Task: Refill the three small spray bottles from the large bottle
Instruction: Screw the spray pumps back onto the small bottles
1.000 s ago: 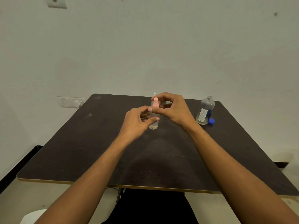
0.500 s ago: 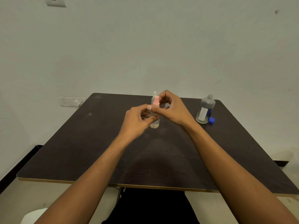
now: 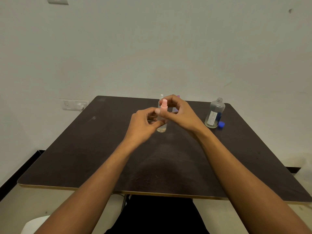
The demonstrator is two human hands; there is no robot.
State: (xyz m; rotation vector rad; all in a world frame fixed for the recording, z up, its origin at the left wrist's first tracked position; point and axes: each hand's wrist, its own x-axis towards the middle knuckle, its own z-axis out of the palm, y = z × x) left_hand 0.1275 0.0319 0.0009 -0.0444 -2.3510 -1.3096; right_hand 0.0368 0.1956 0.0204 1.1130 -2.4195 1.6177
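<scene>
The pink-capped spray bottle (image 3: 161,128) stands upright on the dark worktop (image 3: 101,149), toward the far edge and about midway between the left and right edges. That is the same spot as a second ago. The left hand (image 3: 143,123) has its grip clamped on the clear body, with the thumb up against the neck and the fingers curled round the front. The right hand (image 3: 183,115) has its grip closed on the pink cap (image 3: 164,104), the index finger arching over and behind it and the thumb at its side.

Compared with a second ago, the right hand has turned a little about the cap. Its knuckles sit higher, an opening shows between its thumb and curled fingers, and more of the pink cap is uncovered. The left hand has hardly shifted.

A white-topped spray bottle (image 3: 161,96) shows just behind the pink cap, nearer the far edge. The purple top (image 3: 178,96) of another one now peeks over the right hand's knuckles, where it was hidden before.

The large bottle (image 3: 214,114) stands upright near the far right corner. Its neck is open and a little liquid lies at the bottom. Its blue cap (image 3: 221,124) lies on the worktop just beside its base. Neither has moved.
</scene>
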